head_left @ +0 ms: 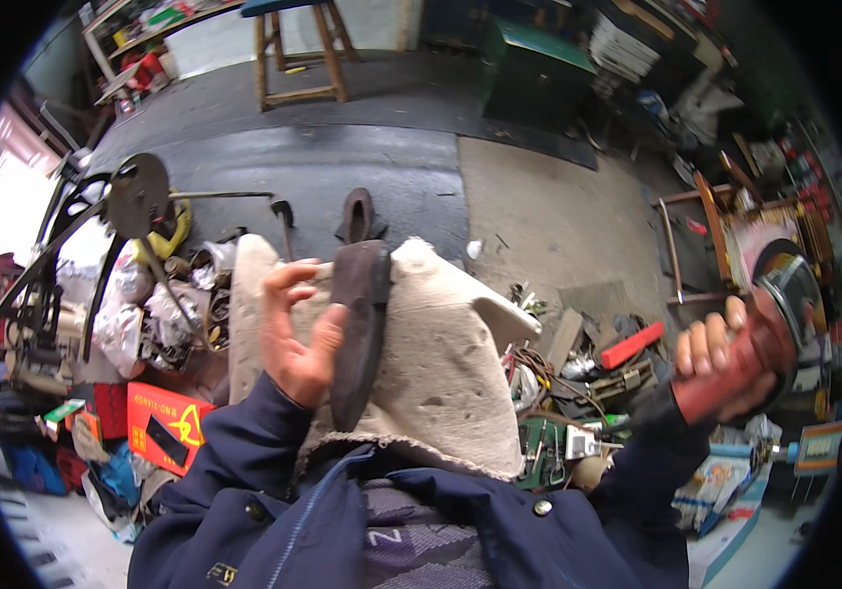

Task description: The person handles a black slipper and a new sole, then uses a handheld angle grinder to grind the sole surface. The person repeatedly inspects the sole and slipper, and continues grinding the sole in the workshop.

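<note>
A dark brown shoe (pixel 357 314) with a black sole lies lengthwise on the beige cloth (pixel 446 378) over my lap. Beside its left edge is my left hand (pixel 295 339), fingers apart and curved; the thumb reaches the shoe's side, but no grip around it shows. Out to the far right, my right hand (pixel 708 348) is wrapped round the red body of an angle grinder (pixel 772 329). The grinder's round head points up and away from the shoe. A second dark shoe (pixel 357 214) is on the floor beyond the cloth.
At left stands a black metal stand with a round plate (pixel 138 196), near plastic bags (pixel 122 334) and a red box (pixel 161 432). Tools and scraps lie right of my lap, with a red block (pixel 632 346). Farther off are a wooden stool (pixel 301 96) and a green chest (pixel 534 79).
</note>
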Demonstrator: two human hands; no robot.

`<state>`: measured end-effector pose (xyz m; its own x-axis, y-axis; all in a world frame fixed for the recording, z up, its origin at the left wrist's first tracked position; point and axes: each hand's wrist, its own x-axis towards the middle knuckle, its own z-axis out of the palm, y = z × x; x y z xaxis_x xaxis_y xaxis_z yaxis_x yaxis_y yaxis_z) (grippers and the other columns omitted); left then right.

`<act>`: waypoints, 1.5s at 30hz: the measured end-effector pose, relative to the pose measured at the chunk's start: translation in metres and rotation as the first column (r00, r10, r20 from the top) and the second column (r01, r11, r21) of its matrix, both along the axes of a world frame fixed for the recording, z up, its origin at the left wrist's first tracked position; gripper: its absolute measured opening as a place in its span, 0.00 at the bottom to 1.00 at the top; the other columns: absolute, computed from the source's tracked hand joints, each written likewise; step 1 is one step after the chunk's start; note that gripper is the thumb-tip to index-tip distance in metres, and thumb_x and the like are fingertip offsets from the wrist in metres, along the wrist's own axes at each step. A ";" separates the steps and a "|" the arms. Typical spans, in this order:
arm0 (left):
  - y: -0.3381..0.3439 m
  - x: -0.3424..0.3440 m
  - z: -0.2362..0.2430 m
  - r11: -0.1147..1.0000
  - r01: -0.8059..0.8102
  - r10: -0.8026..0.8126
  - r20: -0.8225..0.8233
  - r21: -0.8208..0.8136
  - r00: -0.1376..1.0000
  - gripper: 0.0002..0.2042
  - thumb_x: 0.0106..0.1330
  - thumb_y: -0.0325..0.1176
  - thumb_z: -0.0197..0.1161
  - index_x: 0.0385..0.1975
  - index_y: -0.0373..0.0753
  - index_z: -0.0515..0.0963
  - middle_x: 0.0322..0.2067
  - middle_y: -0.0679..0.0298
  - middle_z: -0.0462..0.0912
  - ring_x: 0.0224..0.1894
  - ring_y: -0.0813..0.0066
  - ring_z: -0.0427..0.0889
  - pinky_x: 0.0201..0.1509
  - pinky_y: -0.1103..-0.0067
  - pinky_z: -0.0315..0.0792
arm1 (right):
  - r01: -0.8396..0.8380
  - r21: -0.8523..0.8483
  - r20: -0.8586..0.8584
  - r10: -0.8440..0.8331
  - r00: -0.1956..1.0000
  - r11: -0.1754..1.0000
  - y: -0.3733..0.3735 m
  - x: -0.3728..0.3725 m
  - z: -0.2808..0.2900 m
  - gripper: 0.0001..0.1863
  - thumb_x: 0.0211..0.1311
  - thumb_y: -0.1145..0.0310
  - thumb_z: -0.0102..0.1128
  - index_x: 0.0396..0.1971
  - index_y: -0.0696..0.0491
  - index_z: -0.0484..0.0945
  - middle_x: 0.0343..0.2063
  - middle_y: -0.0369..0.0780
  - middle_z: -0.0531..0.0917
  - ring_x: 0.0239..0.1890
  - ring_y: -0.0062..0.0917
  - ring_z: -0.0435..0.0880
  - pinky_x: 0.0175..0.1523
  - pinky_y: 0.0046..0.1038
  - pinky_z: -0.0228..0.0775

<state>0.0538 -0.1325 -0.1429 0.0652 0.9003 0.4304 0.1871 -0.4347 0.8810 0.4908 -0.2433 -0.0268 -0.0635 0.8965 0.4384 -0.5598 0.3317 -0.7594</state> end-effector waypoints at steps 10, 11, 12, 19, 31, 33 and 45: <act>-0.070 0.092 0.057 0.323 0.888 -0.858 0.294 -0.328 0.421 0.33 0.61 0.53 0.77 0.54 0.30 0.77 0.41 0.47 0.86 0.47 0.55 0.86 0.54 0.67 0.77 | -0.647 0.048 -0.196 0.642 0.741 0.761 0.070 -0.144 -0.039 0.39 0.60 0.43 0.77 0.52 0.57 0.65 0.35 0.50 0.85 0.37 0.43 0.90 0.49 0.48 0.83; -0.073 0.094 0.054 0.245 0.907 -0.828 0.413 -0.342 0.379 0.35 0.60 0.53 0.77 0.56 0.29 0.76 0.41 0.48 0.86 0.47 0.58 0.86 0.55 0.68 0.76 | -0.618 0.063 -0.269 0.610 0.746 0.784 0.069 -0.157 -0.050 0.39 0.60 0.39 0.75 0.50 0.57 0.65 0.34 0.49 0.85 0.37 0.42 0.89 0.47 0.46 0.83; -0.075 0.094 0.050 0.254 0.901 -0.783 0.472 -0.353 0.405 0.35 0.60 0.52 0.77 0.56 0.29 0.75 0.42 0.48 0.86 0.47 0.60 0.85 0.55 0.69 0.76 | -0.620 0.083 -0.293 0.614 0.733 0.780 0.075 -0.163 -0.056 0.40 0.59 0.37 0.75 0.49 0.56 0.65 0.34 0.49 0.85 0.36 0.41 0.89 0.47 0.44 0.83; -0.061 0.090 0.047 0.607 0.703 -0.660 0.256 -0.371 0.706 0.39 0.58 0.53 0.76 0.60 0.31 0.71 0.40 0.39 0.85 0.47 0.46 0.87 0.53 0.66 0.78 | -0.055 -0.241 -0.178 0.011 0.984 0.969 0.054 -0.177 -0.052 0.50 0.56 0.36 0.76 0.62 0.59 0.63 0.44 0.50 0.81 0.40 0.38 0.86 0.52 0.41 0.80; -0.062 0.088 0.030 0.674 0.615 -0.596 0.190 -0.408 0.780 0.37 0.53 0.44 0.81 0.58 0.32 0.72 0.42 0.43 0.87 0.48 0.44 0.88 0.52 0.64 0.81 | 0.118 -0.326 -0.033 -0.136 0.990 0.938 0.039 -0.193 -0.055 0.46 0.57 0.56 0.71 0.71 0.61 0.61 0.48 0.51 0.81 0.45 0.37 0.84 0.54 0.37 0.80; -0.060 0.084 0.028 0.739 0.544 -0.541 0.132 -0.396 0.831 0.37 0.53 0.45 0.81 0.58 0.32 0.72 0.39 0.44 0.87 0.45 0.43 0.88 0.50 0.63 0.82 | 0.221 -0.449 0.079 -0.208 0.975 0.866 0.030 -0.194 -0.051 0.51 0.59 0.56 0.73 0.76 0.60 0.57 0.50 0.49 0.82 0.49 0.36 0.84 0.59 0.38 0.78; -0.069 0.083 0.018 0.728 0.574 -0.614 0.015 -0.374 0.789 0.40 0.53 0.49 0.76 0.60 0.31 0.66 0.37 0.38 0.86 0.41 0.36 0.86 0.47 0.56 0.81 | 0.093 -0.361 -0.074 -0.128 0.989 0.928 0.028 -0.192 -0.067 0.29 0.55 0.66 0.67 0.58 0.56 0.70 0.45 0.43 0.78 0.49 0.36 0.81 0.62 0.40 0.73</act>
